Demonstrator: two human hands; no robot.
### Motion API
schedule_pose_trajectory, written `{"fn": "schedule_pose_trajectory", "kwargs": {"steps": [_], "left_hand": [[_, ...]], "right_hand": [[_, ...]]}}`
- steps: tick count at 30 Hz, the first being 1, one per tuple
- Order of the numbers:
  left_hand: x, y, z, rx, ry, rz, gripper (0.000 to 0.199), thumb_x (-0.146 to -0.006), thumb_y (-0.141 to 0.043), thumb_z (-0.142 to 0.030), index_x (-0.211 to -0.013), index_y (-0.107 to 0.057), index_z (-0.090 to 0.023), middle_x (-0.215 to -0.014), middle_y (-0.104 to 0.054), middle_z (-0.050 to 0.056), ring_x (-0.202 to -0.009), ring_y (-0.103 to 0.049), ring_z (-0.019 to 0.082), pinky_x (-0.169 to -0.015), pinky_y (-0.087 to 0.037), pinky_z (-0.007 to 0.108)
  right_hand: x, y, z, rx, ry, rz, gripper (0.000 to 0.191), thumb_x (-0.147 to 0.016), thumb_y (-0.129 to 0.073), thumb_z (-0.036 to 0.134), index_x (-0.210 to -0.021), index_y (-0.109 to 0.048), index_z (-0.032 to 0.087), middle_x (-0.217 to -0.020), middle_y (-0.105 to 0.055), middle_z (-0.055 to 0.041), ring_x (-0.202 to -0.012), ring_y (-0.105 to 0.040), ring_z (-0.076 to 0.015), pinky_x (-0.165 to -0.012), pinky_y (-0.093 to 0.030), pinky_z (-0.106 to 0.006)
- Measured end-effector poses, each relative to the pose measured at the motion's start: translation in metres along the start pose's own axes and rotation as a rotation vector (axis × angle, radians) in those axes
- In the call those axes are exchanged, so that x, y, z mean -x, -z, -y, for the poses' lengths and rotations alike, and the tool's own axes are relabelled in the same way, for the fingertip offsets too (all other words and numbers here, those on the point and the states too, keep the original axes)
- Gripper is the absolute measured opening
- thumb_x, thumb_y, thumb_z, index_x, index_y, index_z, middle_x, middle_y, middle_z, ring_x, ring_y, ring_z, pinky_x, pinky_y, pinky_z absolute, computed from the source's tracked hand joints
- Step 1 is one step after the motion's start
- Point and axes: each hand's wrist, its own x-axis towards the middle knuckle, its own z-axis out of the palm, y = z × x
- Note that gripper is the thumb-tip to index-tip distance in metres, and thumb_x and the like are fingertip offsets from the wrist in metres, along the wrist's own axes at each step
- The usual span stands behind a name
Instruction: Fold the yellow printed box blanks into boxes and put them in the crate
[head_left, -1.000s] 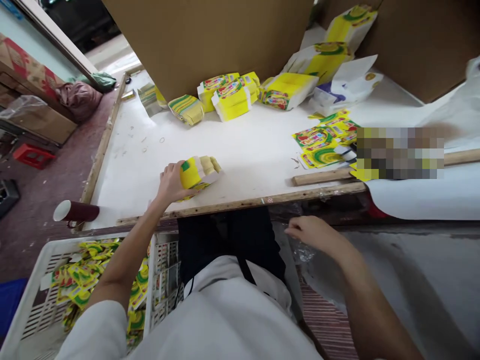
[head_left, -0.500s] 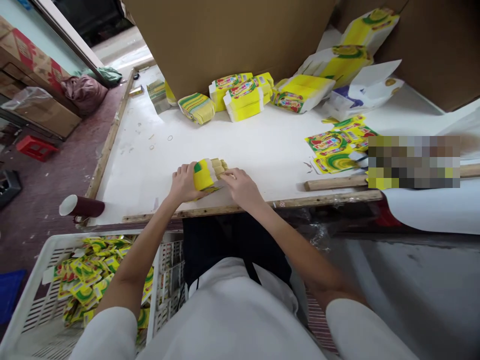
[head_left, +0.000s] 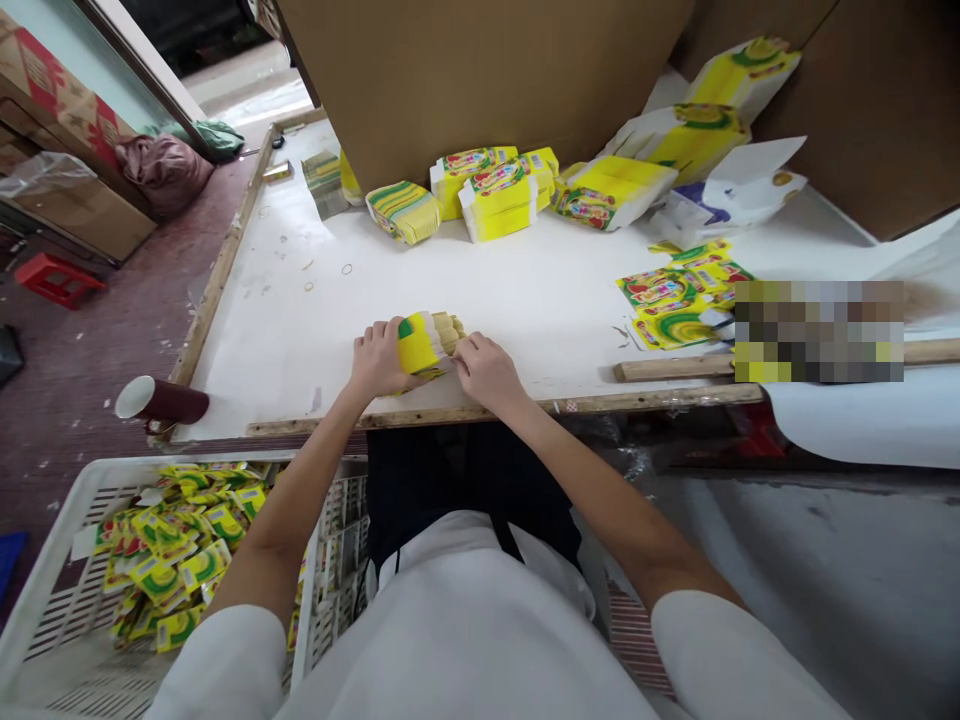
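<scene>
My left hand (head_left: 378,358) is wrapped round the left end of a stack of flat yellow cartons (head_left: 421,343) with a green patch, held just over the white table near its front edge. At the stack's right end, where pale flaps fan out, my right hand (head_left: 484,370) has its fingers closed on the edge. The fingertips of that hand are partly hidden, so how many cartons they pinch is unclear.
Along the brown cardboard (head_left: 480,80) stand several bundles of yellow cartons (head_left: 499,205). Loose flat cartons (head_left: 664,290) lie at right beside a blurred patch. A maroon mug (head_left: 176,402) lies on its side at the left corner. Below, a white crate (head_left: 67,560) holds many yellow packets.
My right hand has shifted slightly along the stack's right end, its fingers now more curled. My left hand keeps its hold. The whole view has shifted a little.
</scene>
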Motion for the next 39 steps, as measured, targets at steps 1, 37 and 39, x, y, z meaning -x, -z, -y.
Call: {"fn": "schedule_pose_trajectory", "kwargs": {"steps": [1,37,39], "left_hand": [[0.0,0.0,0.0,-0.001,-0.003,-0.005,0.1,-0.058,-0.081,-0.055,-0.14,-0.034,-0.021,-0.135,-0.051,0.016,-0.122,-0.049,0.038,-0.097,-0.041,0.049],[0.006,0.006,0.006,-0.01,-0.078,0.045,0.102,-0.055,-0.083,-0.046,-0.14,-0.033,-0.02,-0.134,-0.05,0.017,-0.123,-0.049,0.037,-0.098,-0.042,0.047],[0.007,0.004,0.006,-0.014,-0.073,0.027,0.103,-0.056,-0.083,-0.049,-0.141,-0.033,-0.019,-0.134,-0.05,0.017,-0.123,-0.049,0.036,-0.098,-0.042,0.047]], "right_hand": [[-0.002,0.0,0.002,0.006,-0.033,0.018,0.015,-0.092,-0.05,0.016,-0.097,-0.064,0.014,-0.099,-0.067,-0.0145,-0.088,-0.058,-0.0255,-0.077,-0.045,-0.034],[0.009,0.002,0.029,-0.275,-0.319,0.072,0.026,-0.084,-0.052,0.01,-0.107,-0.062,0.016,-0.099,-0.073,-0.0136,-0.087,-0.068,-0.0266,-0.074,-0.048,-0.035],[0.007,0.001,0.027,-0.291,-0.304,0.076,0.028,-0.082,-0.052,0.009,-0.107,-0.062,0.017,-0.1,-0.073,-0.013,-0.087,-0.068,-0.0261,-0.074,-0.047,-0.034]]}}
